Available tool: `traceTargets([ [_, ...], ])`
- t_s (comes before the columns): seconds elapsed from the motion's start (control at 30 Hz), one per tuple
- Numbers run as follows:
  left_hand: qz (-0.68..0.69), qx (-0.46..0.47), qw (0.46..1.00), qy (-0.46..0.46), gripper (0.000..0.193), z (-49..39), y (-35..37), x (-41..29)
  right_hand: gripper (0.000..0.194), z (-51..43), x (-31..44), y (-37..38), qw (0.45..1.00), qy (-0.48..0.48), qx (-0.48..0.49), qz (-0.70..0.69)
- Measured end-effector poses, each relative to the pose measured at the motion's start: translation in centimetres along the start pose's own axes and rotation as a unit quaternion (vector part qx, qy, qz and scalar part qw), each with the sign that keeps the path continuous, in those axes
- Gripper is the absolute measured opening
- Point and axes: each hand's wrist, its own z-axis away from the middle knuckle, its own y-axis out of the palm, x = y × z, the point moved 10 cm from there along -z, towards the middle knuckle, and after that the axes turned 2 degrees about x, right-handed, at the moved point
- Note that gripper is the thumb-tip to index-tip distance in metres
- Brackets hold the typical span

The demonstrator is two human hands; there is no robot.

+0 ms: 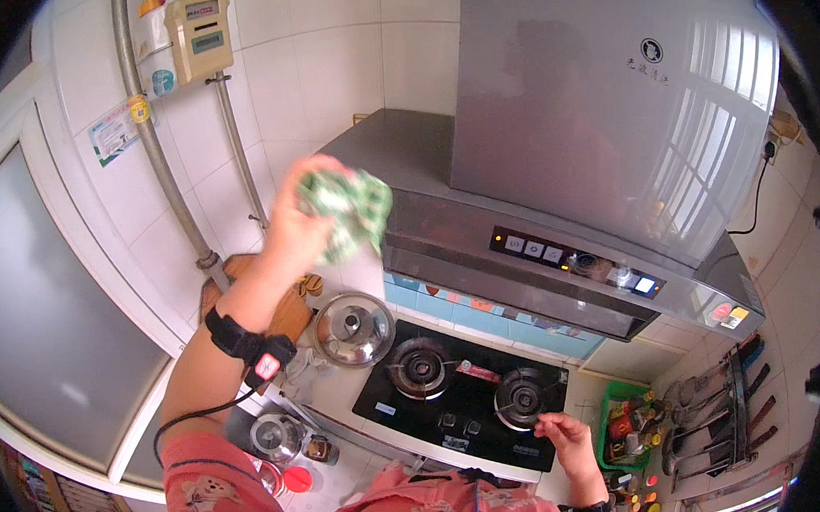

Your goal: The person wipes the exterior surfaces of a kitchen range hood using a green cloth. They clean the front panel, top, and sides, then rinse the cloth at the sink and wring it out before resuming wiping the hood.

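Note:
My left hand (302,213) is raised and grips a crumpled green-and-white cloth (348,209), both blurred. The cloth is by the left end of a dark grey range hood (417,156); I cannot tell whether it touches. Lit buttons show on the hood's control panel (574,260). Down at the right, my right hand (567,438) hangs with bent fingers over the right edge of a black glass gas hob (470,417), near its right burner (522,399). Nothing shows in that hand, and its fingertips look drawn together.
A glass pan lid (353,329) stands left of the hob, near a wooden cutting board (290,312). At right are a green basket (606,412) of bottles and a wall rack (738,400) of utensils. Gas pipes (150,124) and a meter (204,38) line the left wall.

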Motion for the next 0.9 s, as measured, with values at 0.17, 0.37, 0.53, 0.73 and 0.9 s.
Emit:
traceTargets([
  [0.17, -0.067, -0.193, 0.979, 0.000, 0.050, -1.0, -5.8, 4.9, 0.016, -0.4, 0.2, 1.4, 1.000, -0.002, 0.023, 0.002],
  [0.37, -0.260, -0.191, 0.932, 0.166, 0.069, 2.5, 3.8, 6.9, 0.016, 0.4, 0.2, 0.7, 1.000, -0.013, 0.022, 0.017],
  [0.53, -0.253, -0.183, 0.933, 0.182, 0.067, 3.8, 9.6, 5.3, 0.017, 1.7, -0.1, -1.1, 1.000, 0.004, -0.015, 0.003],
  [0.73, -0.249, -0.157, 0.931, 0.218, 0.058, 4.5, 15.1, 2.5, 0.017, 2.9, -0.2, -2.3, 0.999, 0.006, -0.043, 0.006],
  [0.9, -0.137, -0.118, 0.951, 0.249, 0.046, 3.6, 15.3, 0.0, 0.016, 3.5, 0.0, -3.1, 0.998, 0.005, -0.058, 0.021],
])
